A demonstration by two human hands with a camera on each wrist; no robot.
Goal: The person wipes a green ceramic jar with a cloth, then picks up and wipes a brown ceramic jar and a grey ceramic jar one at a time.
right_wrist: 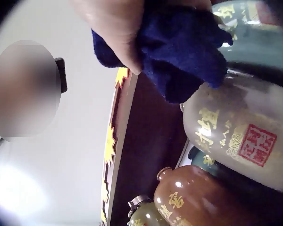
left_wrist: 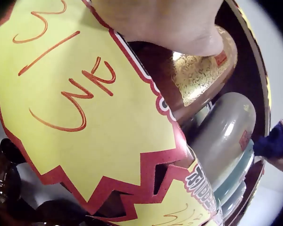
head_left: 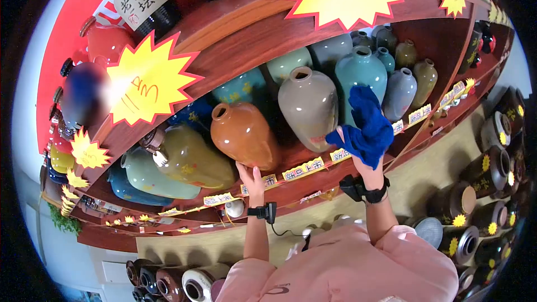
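An orange-brown glazed jar [head_left: 241,134] stands upside-up on a dark red shelf, and my left hand [head_left: 250,182] touches its lower front with thumb and fingers extended. In the left wrist view that hand [left_wrist: 174,23] partly covers the jar's gold-patterned side [left_wrist: 198,77]. My right hand [head_left: 366,165] holds a dark blue cloth [head_left: 369,128], bunched up, in front of a teal jar [head_left: 358,70]. Left of the cloth stands a taller grey jar [head_left: 307,103]. The right wrist view shows the thumb [right_wrist: 127,52] pressing the cloth [right_wrist: 179,52], which overlaps the grey jar [right_wrist: 221,117].
An olive jar [head_left: 196,159] and a pale green jar [head_left: 159,173] stand to the left. Smaller jars, one pale blue [head_left: 400,94], stand at the right. Yellow labels [head_left: 302,169] line the shelf's front edge. Starburst signs [head_left: 148,81] hang from the shelf above.
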